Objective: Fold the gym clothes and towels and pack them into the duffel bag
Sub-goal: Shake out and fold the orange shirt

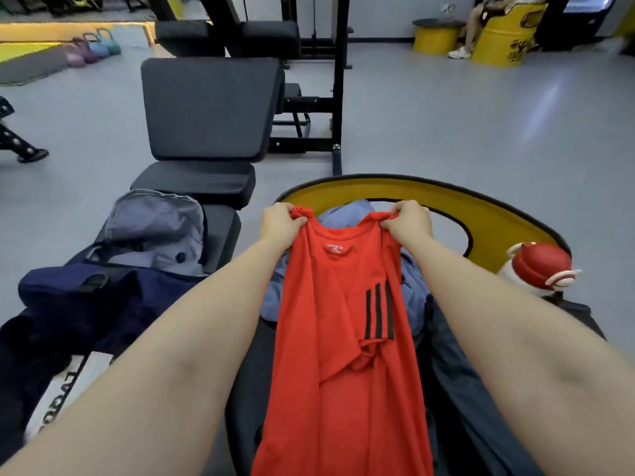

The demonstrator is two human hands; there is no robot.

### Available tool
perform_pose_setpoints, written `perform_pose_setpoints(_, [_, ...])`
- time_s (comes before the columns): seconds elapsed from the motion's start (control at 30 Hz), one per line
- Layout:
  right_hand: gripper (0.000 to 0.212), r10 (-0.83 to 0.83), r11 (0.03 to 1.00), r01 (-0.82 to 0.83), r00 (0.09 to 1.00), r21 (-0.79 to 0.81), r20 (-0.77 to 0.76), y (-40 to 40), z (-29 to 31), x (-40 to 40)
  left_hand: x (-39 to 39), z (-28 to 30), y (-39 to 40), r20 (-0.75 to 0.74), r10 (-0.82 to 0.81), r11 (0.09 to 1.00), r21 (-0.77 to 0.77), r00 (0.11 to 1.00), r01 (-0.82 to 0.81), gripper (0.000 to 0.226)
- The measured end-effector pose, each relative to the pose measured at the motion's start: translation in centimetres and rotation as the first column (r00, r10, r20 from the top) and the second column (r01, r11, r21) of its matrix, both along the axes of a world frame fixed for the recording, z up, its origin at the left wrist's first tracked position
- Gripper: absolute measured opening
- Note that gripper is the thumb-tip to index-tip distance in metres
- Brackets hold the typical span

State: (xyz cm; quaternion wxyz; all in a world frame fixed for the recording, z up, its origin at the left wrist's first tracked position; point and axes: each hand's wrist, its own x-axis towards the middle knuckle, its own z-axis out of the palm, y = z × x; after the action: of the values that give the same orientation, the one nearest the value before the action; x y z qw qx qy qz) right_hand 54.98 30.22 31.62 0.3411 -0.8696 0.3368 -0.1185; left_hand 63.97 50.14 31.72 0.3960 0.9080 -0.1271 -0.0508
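Red shirt (343, 338) hangs between the two hands, the left hand (280, 225) and right hand (409, 223) each pinching a shoulder, fingers curled tight on the cloth. To fold it well, I'd keep the shoulders level, let it hang flat, then lay it down smooth before folding the sleeves in. Under the hands lies one blue garment (347, 211); left of the left hand sits one open navy duffel bag (103, 297). One red-capped bottle (539, 266) stands right of the right hand.
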Motion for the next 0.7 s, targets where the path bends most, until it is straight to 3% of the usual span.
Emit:
perform_pose_setpoints(0.2, [0.01,-0.121,0.993,0.122,0.989,-0.002,0.088,-1.9,-2.1,2.6,2.1,-2.6,-1.1,0.087,0.113,0.992,-0.062,0.99,-0.107,0.018])
perform_pose_setpoints(0.33, [0.009,-0.101,0.995,0.101,0.995,-0.004,-0.001,-1.8,-4.2,2.7,2.3,-4.9,-0.8,0.065,0.089,0.996,0.005,0.994,-0.089,0.019])
perform_pose_setpoints(0.57, [0.054,-0.058,0.996,0.055,0.997,0.066,0.046,-0.5,-5.3,0.4,0.5,-6.2,0.4,-0.112,0.052,0.995,0.091,0.992,-0.041,0.056])
perform_pose_setpoints(0.7, [0.066,-0.01,0.993,0.005,0.999,0.117,0.043,1.3,-5.8,-2.5,-3.0,-6.7,1.6,-0.185,0.026,0.992,0.128,0.982,-0.002,0.078])
